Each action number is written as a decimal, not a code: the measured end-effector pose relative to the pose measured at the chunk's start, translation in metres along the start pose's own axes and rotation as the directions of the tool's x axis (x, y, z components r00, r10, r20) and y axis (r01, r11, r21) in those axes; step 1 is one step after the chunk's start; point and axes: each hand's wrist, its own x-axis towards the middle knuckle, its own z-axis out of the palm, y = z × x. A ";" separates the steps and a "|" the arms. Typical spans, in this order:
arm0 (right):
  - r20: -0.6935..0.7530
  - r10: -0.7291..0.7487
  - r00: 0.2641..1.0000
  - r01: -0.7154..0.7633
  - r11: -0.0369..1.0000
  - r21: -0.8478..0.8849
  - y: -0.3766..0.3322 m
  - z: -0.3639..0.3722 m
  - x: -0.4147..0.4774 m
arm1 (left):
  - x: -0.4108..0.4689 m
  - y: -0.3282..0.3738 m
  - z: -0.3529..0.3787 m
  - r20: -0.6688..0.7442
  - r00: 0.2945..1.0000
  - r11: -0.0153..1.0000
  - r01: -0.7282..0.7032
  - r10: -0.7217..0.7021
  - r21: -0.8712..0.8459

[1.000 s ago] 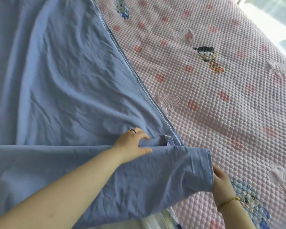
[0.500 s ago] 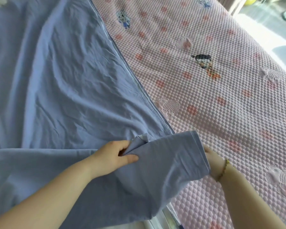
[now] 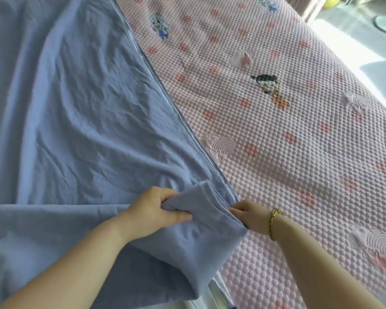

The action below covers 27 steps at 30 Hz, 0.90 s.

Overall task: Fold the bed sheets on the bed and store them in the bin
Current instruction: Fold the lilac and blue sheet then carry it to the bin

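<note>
The left hand (image 3: 156, 210) pinches the near corner of the sheet (image 3: 76, 119), the right hand (image 3: 252, 216) grips its edge just beside, and its length runs far-left.

Pink quilted bed (image 3: 299, 152), blue sheet (image 3: 76, 119) spread

Strong daylight comes in from the upper right, washing the floor (image 3: 352, 52) beyond the bed to near white glare. The pink quilted mattress cover (image 3: 299, 152) is evenly bright, while soft shadows sit in the creases of the blue sheet (image 3: 76, 119). The wide lens stretches the scene toward the corners, and the whole frame is slightly soft, with fine texture smeared.
</note>
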 end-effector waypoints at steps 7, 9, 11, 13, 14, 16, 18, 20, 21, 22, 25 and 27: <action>0.024 -0.039 0.999 0.039 0.999 0.032 -0.018 -0.009 -0.002 | -0.009 -0.042 -0.051 -0.428 0.869 0.969 0.218 -0.247 -0.116; 0.060 -0.103 0.993 0.107 0.992 -0.070 -0.015 -0.008 0.005 | -0.008 -0.050 -0.059 -0.477 0.837 0.964 0.234 -0.267 -0.127; 0.097 -0.087 0.991 0.114 0.942 -0.316 -0.010 -0.004 0.019 | -0.008 -0.055 -0.068 -0.483 0.827 0.958 0.234 -0.287 -0.167; 0.073 -0.135 0.988 0.153 0.808 -0.569 -0.007 0.001 0.032 | -0.008 -0.054 -0.075 -0.460 0.834 0.951 0.240 -0.304 -0.194; 0.047 -0.199 0.979 0.182 0.743 -0.644 -0.007 0.002 0.037 | -0.007 -0.050 -0.078 -0.461 0.834 0.949 0.228 -0.305 -0.217; 0.004 -0.318 0.948 0.240 0.705 -0.667 -0.008 0.000 0.049 | -0.003 -0.040 -0.089 -0.488 0.826 0.953 0.181 -0.281 -0.244; -0.059 -0.372 0.926 0.278 0.781 -0.559 -0.010 -0.007 0.053 | 0.007 -0.025 -0.110 -0.535 0.815 0.972 0.150 -0.224 -0.178; -0.167 -0.352 0.921 0.325 0.930 -0.171 -0.018 -0.016 0.046 | 0.024 -0.004 -0.140 -0.595 0.795 0.989 0.145 -0.118 -0.003; -0.203 -0.325 0.924 0.346 0.935 0.079 -0.024 -0.022 0.043 | 0.039 0.009 -0.157 -0.618 0.785 0.979 0.156 -0.044 0.129; -0.256 -0.298 0.920 0.363 0.893 0.265 -0.028 -0.027 0.040 | 0.055 0.026 -0.170 -0.627 0.778 0.945 0.181 0.033 0.274; -0.437 -0.187 0.880 0.376 0.836 0.400 -0.040 -0.040 0.052 | 0.117 0.073 -0.192 -0.577 0.767 0.769 0.180 0.281 0.614; -0.496 -0.102 0.862 0.286 0.906 0.311 -0.042 -0.041 0.074 | 0.164 0.087 -0.191 -0.529 0.756 0.680 0.156 0.384 0.716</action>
